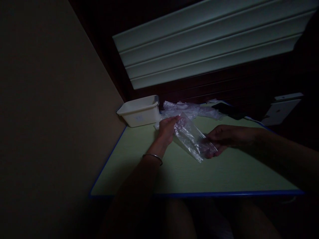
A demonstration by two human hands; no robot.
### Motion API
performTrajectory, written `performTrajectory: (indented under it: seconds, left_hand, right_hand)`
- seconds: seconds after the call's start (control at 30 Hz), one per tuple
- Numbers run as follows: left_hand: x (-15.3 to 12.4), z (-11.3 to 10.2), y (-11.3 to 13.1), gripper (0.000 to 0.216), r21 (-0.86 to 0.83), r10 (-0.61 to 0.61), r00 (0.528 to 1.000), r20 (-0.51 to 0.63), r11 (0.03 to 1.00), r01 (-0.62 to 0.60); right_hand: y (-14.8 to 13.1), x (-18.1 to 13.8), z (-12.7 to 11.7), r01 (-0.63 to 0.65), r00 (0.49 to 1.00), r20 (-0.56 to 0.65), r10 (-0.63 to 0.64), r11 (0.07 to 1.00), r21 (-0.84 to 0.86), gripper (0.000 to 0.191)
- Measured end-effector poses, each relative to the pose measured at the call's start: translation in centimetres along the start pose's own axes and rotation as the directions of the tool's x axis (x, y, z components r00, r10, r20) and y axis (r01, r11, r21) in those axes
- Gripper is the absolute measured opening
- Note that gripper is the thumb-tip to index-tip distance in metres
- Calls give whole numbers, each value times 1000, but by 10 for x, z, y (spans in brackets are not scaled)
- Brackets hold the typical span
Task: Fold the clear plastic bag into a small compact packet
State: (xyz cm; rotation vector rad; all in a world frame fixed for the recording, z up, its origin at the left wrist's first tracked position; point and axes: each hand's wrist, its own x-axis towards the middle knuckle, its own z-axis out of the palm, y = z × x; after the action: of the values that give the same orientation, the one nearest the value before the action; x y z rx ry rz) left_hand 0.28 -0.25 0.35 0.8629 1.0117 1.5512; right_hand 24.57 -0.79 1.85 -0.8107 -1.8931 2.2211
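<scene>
Both hands meet on one clear plastic bag (187, 132), held up over the near-middle of the counter (139, 162). Left hand (167, 128): closed, thumb and fingers pinching the bag's upper left end. Right hand (217, 140): fingers curled about the lower right end; some fingertips show through or behind the film, and whether any are inside cannot be told. Bag stretched between the two, creased along its length.

Behind: a heap of crumpled plastic (183, 108), next to a white bin (139, 114); right of the heap, a dark object (229, 111), identity unclear.

Risks, judged: thin film could tear or stretch if the hands pull apart unevenly. Slick surface could slip from the left pinch, since the grip looks small. Left knuckles sit near the heap; a backward sweep could drag loose pieces along. Dim light and transparent film would make an edge easy to misjudge.
</scene>
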Motion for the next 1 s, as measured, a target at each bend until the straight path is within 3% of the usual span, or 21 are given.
performTrajectory:
  seconds: [0.1, 0.27, 0.5, 0.77, 0.9, 1.0]
  left_hand:
    - [-7, 6, 0, 24, 25, -7, 1000, 23, 1000, 6]
    - [-23, 16, 1, 29, 120, -29, 995, 92, 993, 18]
    - [-34, 26, 3, 25, 244, -60, 991, 120, 969, 29]
    - [-32, 24, 4, 42, 116, -93, 978, 188, 991, 72]
    - [-31, 21, 7, 45, 69, -128, 974, 185, 991, 118]
    - [-34, 19, 6, 42, 95, -171, 949, 264, 984, 151]
  right_hand:
    - [2, 7, 3, 132, 984, -138, -116, 985, 114, 37]
    - [1, 18, 18, 256, 950, -227, -213, 950, 181, 34]
    - [1, 25, 31, 272, 910, -354, -217, 956, 112, 26]
    - [-7, 19, 36, 263, 895, -394, -207, 960, 92, 23]
    - [-4, 22, 28, 318, 854, -451, -260, 946, 56, 23]
    - [-1, 25, 22, 352, 805, -518, -289, 936, 24, 25]
